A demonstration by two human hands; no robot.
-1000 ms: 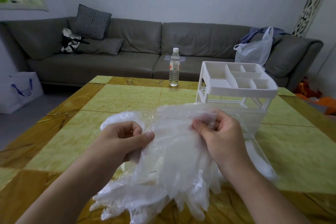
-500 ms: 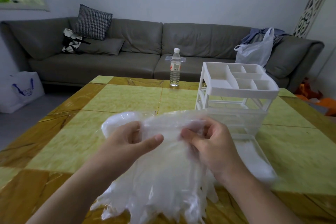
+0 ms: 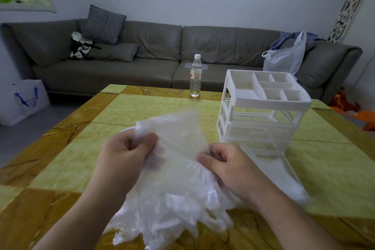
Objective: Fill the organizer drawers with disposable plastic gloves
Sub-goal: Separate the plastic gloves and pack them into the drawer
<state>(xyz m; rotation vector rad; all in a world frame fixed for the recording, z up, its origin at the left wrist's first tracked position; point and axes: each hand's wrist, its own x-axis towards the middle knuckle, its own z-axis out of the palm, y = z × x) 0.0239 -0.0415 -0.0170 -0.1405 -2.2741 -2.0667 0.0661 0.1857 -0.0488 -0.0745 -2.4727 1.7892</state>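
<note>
Beside white organizer (image 3: 261,105), open bottom drawer (image 3: 284,170), gloves (image 3: 172,184) gripped

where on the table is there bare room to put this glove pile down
Bare tabletop spreads left of the left hand, and between the clear plastic water bottle and the crumpled clear plastic gloves. It is crowded on the right, by the white plastic drawer organizer and its pulled-out drawer.

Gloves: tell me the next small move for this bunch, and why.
Probably carry the gloves right and lower them into the open drawer. Both the left hand and right hand already pinch the bunch above the table, and the drawer is pulled out from the organizer just beside the right hand.
</note>
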